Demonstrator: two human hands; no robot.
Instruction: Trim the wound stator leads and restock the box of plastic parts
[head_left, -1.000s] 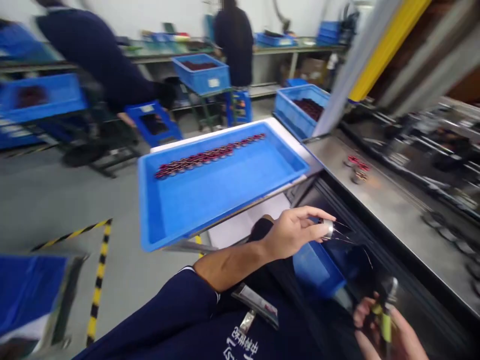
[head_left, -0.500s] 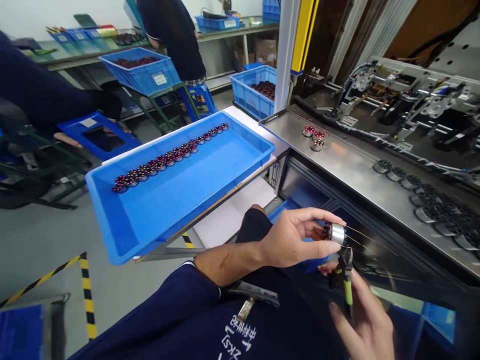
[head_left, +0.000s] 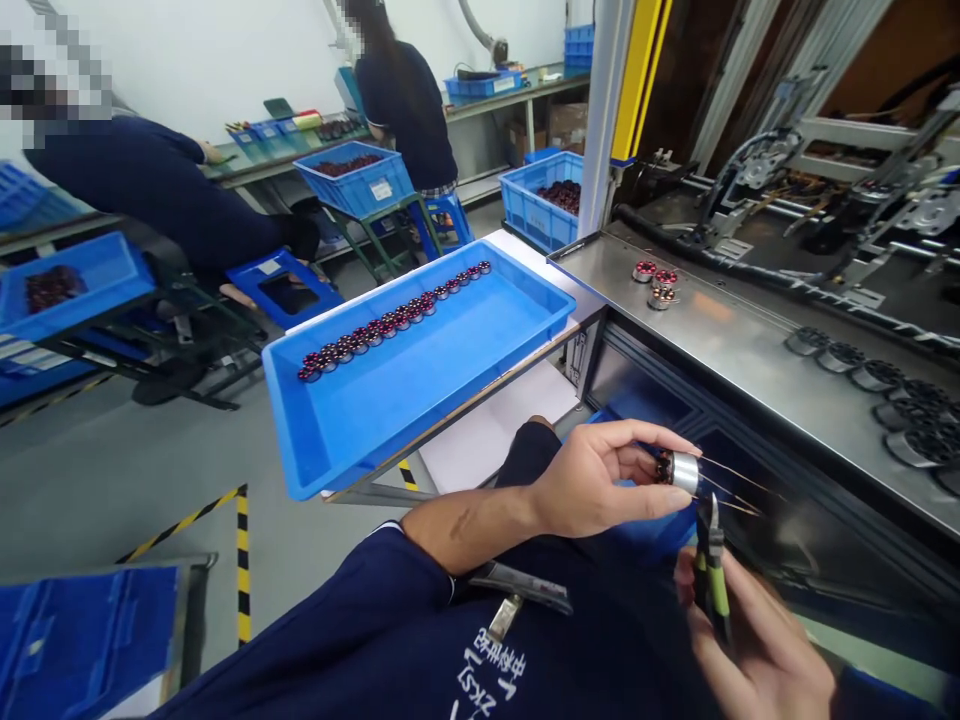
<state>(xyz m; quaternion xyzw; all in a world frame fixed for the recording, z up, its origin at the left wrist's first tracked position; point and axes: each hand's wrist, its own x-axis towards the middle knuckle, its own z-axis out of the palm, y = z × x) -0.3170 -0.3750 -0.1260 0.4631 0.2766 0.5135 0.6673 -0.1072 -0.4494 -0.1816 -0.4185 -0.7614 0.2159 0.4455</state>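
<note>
The left hand (head_left: 600, 485) pinches a small silver motor part (head_left: 681, 471) between thumb and fingertips, its grip closed on the round body so that the thin copper wires (head_left: 731, 490) stick out free to the right, away from the palm and clear of the fingers. The part sits in the air in front of the person's lap, below the front edge of the steel bench (head_left: 750, 350) and well apart from anything lying on it. The right hand (head_left: 757, 650) comes up from beneath with its grip closed around the green handles of a pair of cutters (head_left: 711, 570), whose dark tip points upward and stands just under the part, near where the wires leave it; I cannot tell whether the blades touch a wire. On the bench top, beyond the part, three more small red and silver parts (head_left: 654, 283) stand close together. To the left of the bench a blue tray (head_left: 420, 380) juts out on a slanted stand, with one row of dark red parts (head_left: 390, 322) lined along its far wall, which keeps them within arm's reach. Behind the tray, two other people in dark clothes work among blue bins.
</note>
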